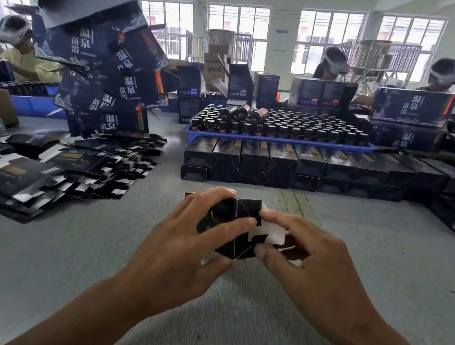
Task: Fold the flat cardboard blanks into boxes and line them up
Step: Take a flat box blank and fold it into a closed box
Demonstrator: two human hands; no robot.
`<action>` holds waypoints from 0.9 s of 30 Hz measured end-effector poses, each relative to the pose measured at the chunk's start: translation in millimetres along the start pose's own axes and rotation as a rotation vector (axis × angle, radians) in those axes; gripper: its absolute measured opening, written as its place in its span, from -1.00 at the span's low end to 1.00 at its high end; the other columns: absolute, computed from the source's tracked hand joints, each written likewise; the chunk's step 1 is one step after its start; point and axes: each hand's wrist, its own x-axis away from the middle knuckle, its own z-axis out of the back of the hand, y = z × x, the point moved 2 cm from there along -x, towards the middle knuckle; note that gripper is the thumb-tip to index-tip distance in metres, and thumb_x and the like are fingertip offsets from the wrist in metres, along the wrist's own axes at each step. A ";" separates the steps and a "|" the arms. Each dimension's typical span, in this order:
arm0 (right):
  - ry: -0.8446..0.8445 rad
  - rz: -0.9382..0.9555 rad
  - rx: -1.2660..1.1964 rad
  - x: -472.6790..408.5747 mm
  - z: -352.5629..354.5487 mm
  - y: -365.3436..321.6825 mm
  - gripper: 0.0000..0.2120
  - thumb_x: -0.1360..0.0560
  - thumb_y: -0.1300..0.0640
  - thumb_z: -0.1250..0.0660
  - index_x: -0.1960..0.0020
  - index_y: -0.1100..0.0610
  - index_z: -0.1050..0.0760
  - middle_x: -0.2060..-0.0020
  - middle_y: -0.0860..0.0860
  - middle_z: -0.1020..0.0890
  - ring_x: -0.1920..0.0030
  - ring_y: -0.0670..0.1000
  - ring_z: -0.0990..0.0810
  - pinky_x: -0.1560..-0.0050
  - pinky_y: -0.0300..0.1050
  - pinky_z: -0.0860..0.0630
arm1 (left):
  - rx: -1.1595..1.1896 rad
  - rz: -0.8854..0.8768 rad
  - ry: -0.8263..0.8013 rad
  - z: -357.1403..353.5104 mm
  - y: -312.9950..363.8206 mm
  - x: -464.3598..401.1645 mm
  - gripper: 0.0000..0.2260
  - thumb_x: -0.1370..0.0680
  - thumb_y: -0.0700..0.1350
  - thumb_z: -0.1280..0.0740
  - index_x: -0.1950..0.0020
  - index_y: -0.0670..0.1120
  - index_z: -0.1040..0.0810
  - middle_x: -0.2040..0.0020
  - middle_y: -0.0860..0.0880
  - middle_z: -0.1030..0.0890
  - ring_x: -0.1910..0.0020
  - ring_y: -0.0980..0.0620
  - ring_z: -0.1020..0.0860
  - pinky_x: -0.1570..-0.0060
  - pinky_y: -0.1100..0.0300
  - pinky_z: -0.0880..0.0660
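You have a small black printed cardboard box (229,226), half formed, held between both hands above the middle of the grey work table (356,252), its open end turned toward you and its long axis running away toward the far edge. Your left hand (194,244) wraps its left side, fingers curled over the top panel. Your right hand (305,259) pinches the white inner flap (268,234) at the box's right edge. That flap lies on the right hand's side, so I'd judge the tuck falls to it. The row of finished black boxes (296,165) lies ahead, the heap of flat black blanks (66,167) toward the left edge.
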 end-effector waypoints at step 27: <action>0.028 -0.102 -0.283 -1.3 0.2 -1.3 -0.71 -0.41 -0.20 -0.35 -0.13 -0.33 -0.49 0.00 -0.40 -0.62 0.01 -0.26 -0.64 0.12 -0.37 -0.59 | 0.133 0.127 0.079 4.3 16.1 -3.6 -0.21 -0.44 0.04 -0.51 -0.56 0.00 -0.19 -0.48 0.01 -0.34 -0.43 0.01 -0.39 -0.33 0.09 -0.46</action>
